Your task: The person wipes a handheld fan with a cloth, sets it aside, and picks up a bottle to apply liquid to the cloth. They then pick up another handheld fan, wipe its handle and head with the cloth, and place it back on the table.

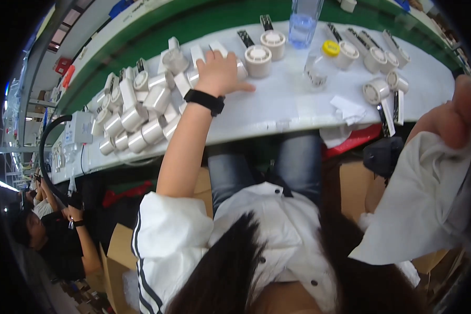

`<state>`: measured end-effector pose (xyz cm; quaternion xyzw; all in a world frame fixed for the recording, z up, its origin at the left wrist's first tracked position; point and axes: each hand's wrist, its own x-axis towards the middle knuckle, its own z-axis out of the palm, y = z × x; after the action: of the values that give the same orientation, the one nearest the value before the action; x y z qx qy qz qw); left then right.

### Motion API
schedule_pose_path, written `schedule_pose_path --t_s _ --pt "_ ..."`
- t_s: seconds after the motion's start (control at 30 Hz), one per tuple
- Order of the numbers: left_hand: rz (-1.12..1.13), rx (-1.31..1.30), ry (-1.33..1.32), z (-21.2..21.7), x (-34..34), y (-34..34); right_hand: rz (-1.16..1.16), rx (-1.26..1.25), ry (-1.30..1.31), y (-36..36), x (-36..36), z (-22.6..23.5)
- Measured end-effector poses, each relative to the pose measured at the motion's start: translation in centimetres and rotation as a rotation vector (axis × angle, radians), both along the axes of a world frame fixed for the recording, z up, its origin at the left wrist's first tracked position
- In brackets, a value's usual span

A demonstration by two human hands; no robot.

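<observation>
My left hand (218, 73), with a black band at the wrist, lies palm down over the right edge of a heap of white handheld devices (154, 99). Its fingers are spread and the thumb points right. A white cylinder (240, 69) shows beside it, partly covered. Each device has a round head and a flat handle. Just right of the hand stands a device with a slotted round top (258, 60). My right hand (447, 123), close at the far right rim, pinches a hanging white cloth (421, 201). Some of its fingers are cut off by the rim.
Behind the devices are a clear cup of water (302, 29) and a clear jar with a yellow lid (319, 68). More devices (377, 91) and crumpled white paper (349, 109) lie right. A grey box (78, 128) is left. Another person (57, 235) works at lower left, near a cardboard box (119, 261).
</observation>
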<state>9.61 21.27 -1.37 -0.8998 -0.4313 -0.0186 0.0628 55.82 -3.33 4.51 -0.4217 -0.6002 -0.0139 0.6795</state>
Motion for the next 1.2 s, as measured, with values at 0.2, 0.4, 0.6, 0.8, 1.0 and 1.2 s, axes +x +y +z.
schedule_pose_path --t_s 0.2,0.4,0.6,0.8,1.0,1.2 --pt "-0.086 0.071 -0.432 0.4 3.4 -1.6 0.067 -0.014 -0.033 3.3 -20.9 3.9" --pt "-0.050 -0.044 -0.463 -0.5 2.1 -3.1 0.082 -0.004 -0.036 1.2 -28.7 3.4" --pt "-0.208 -0.111 -0.863 0.0 -2.2 -12.4 0.117 -0.579 0.277 0.6 -29.7 -2.7" --pt "0.351 -1.159 -1.775 -2.9 -5.1 -17.0 0.208 -0.763 0.668 3.4 -34.1 -8.3" --pt "0.297 -0.912 -1.517 -5.4 -6.1 -17.7 -0.015 -0.483 -0.261 6.3 -35.3 -10.8" --pt "0.324 -1.038 -1.589 -6.3 -6.9 -17.4 0.111 -0.446 -0.286 6.1 -36.2 -11.4"
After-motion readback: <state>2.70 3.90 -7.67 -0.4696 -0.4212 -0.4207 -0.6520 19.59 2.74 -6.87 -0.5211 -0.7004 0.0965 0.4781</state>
